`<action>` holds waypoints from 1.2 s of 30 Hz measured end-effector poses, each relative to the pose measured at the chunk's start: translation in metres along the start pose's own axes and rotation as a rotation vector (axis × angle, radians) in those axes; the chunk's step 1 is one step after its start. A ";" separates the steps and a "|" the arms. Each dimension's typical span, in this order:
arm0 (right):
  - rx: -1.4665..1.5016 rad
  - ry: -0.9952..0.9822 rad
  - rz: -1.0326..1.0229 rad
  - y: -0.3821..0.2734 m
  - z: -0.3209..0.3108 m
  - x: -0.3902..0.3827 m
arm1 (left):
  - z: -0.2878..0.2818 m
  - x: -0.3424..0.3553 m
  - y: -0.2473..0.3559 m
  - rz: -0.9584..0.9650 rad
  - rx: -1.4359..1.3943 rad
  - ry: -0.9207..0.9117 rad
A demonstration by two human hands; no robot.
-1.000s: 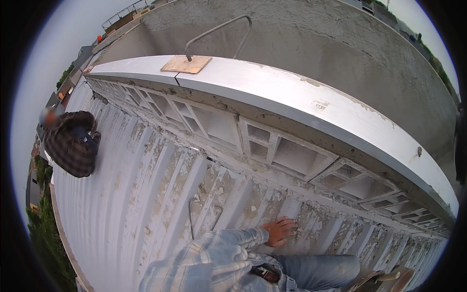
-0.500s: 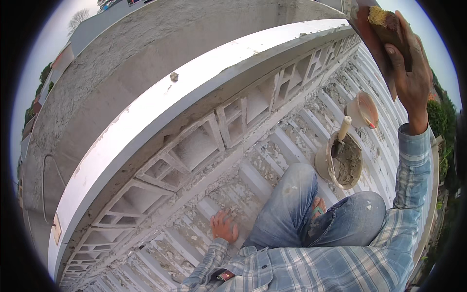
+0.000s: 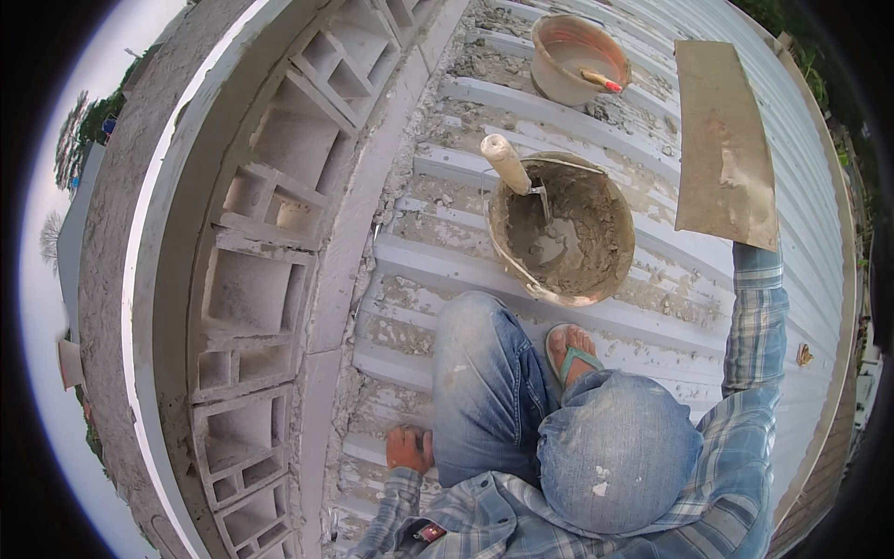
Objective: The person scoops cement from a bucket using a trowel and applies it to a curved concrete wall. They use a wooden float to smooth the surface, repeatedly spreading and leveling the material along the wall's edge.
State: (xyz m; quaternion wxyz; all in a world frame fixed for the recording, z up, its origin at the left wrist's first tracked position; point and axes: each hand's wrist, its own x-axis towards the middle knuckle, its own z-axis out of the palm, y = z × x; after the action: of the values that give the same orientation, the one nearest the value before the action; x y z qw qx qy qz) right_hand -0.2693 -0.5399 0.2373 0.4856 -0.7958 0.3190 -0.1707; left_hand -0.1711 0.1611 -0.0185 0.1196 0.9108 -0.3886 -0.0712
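Resting hand: left hand (image 3: 410,448) flat, fingers spread, holding nothing, lower left.
Raised arm: right hand hidden behind board (image 3: 725,144), grip unclear.
Progress: mortar bucket (image 3: 562,229) part full; block wall (image 3: 251,279) still bare.

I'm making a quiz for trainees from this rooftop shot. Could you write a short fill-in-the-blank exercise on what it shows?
1. The left hand rests flat on the ridged metal ____.
2. The trowel stands in the bucket of grey ____.
3. The flat board is raised in front of the plaid sleeve on the person's ____ side.
4. The farther orange basin holds a tool with a ____ handle.

Missing words: roof; mortar; right; red
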 end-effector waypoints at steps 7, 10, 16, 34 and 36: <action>-0.366 -0.291 0.008 0.043 0.051 0.008 | 0.017 -0.002 0.004 -0.057 0.062 -0.064; -0.426 -0.362 -0.043 0.033 0.039 0.006 | 0.008 -0.006 0.000 -0.042 0.061 -0.088; -0.383 -0.408 0.088 0.067 -0.046 -0.018 | 0.021 -0.013 -0.016 -0.150 0.149 -0.241; -0.839 -0.607 1.309 0.006 -0.291 -0.515 | 0.009 0.032 0.006 -0.438 0.224 -0.618; -0.837 -0.572 1.394 -0.021 -0.292 -0.543 | -0.001 0.047 0.000 -0.373 0.154 -0.639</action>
State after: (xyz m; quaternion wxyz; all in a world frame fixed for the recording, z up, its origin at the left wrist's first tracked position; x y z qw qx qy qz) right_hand -0.8330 -0.3613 0.4141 0.2078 -0.5441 0.6370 0.5050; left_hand -0.1385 0.1278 -0.0190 -0.0913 0.9040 -0.2380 -0.3432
